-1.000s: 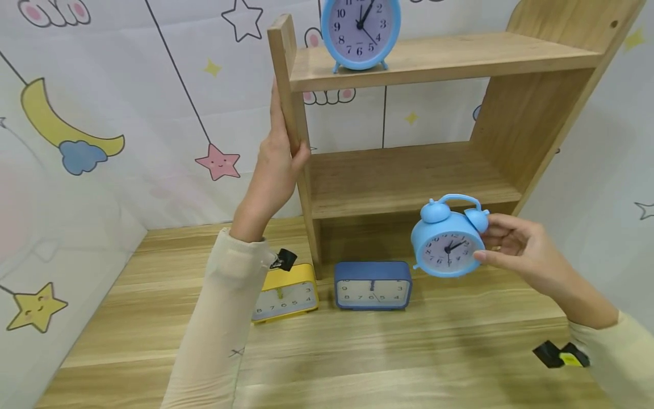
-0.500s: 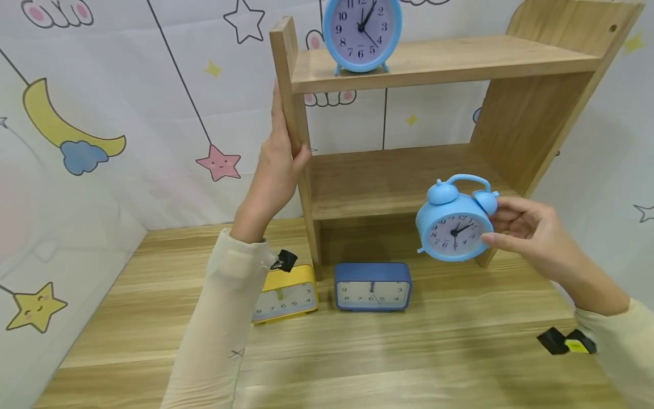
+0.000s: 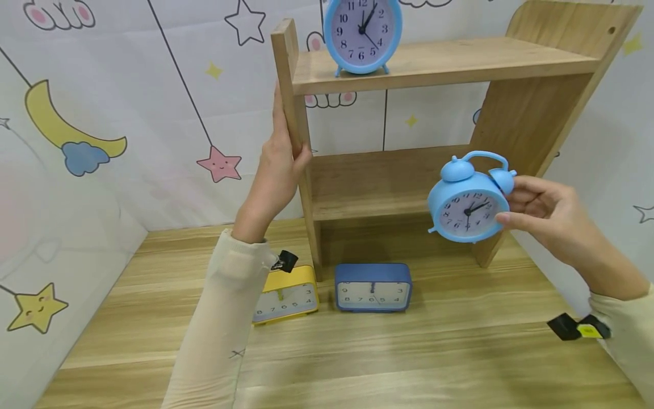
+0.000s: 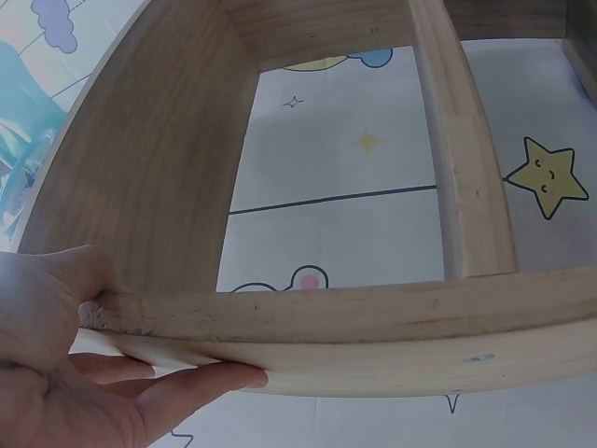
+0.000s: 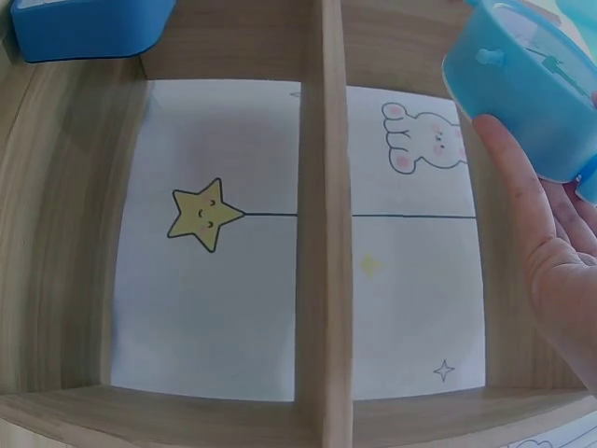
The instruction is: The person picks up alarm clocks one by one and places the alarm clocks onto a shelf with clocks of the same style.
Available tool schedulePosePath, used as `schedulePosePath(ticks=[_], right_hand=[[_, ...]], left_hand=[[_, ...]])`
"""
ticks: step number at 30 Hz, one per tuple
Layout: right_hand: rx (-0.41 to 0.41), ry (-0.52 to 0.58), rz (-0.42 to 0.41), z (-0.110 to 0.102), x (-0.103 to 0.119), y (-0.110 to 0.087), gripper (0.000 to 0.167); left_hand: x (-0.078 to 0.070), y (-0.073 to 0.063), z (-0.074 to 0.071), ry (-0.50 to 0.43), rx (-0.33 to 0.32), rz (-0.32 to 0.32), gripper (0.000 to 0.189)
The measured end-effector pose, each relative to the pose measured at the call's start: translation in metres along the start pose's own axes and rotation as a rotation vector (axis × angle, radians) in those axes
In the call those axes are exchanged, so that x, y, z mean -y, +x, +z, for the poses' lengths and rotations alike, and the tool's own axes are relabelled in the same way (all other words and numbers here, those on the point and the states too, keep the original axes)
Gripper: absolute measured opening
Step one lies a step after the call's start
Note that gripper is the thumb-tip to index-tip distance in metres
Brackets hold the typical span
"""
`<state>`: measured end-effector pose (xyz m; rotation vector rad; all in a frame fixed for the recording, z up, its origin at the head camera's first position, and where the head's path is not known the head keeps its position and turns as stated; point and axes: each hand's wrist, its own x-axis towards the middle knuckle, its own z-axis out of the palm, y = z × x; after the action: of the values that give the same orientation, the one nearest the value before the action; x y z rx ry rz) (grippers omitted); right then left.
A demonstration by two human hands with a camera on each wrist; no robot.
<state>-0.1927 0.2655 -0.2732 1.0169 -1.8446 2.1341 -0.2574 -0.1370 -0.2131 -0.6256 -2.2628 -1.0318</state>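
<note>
My left hand (image 3: 278, 165) grips the left side panel of a wooden shelf (image 3: 444, 72), fingers along the outer face and thumb at the front edge. In the left wrist view, the thumb and fingers lie on either side of that panel (image 4: 373, 313). My right hand (image 3: 552, 218) holds a light-blue twin-bell alarm clock (image 3: 467, 210) by its right side, thumb at the dial's rim. The clock is slightly tilted, in front of the shelf's right part. In the right wrist view, fingers touch the back of its blue case (image 5: 522, 103).
Another light-blue round clock (image 3: 363, 37) stands on the top board, its top cut off. Below, a dark-blue rectangular clock (image 3: 373, 287) and a yellow one (image 3: 288, 292), partly behind my left sleeve, stand on the wood-grain table (image 3: 409, 363). A patterned cloth (image 3: 153, 113) hangs behind.
My right hand has raised the light-blue alarm clock and shifted it a little to the right. My left hand keeps its grip on the shelf panel.
</note>
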Motion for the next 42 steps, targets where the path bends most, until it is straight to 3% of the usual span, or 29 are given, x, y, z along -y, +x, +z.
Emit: schedulePosePath(ticks=[15,26,31,42], right_hand=[[0.115,0.163,-0.022,-0.01,0.016,0.016,0.05],[0.05,0.146,-0.021,-0.017,0.033,0.03,0.049],[0.056,0.206,-0.035,-0.021,0.043,0.042,0.05],[0.043,0.201,-0.041,-0.023,0.057,0.06,0.048]], left_hand=[[0.0,0.001,0.001,0.009,-0.003,0.012,0.091],[0.001,0.001,0.003,0.0,-0.002,0.035,0.091],[0.001,0.001,0.002,0.007,-0.003,0.027,0.091],[0.001,0.0,-0.001,-0.006,-0.003,0.024,0.092]])
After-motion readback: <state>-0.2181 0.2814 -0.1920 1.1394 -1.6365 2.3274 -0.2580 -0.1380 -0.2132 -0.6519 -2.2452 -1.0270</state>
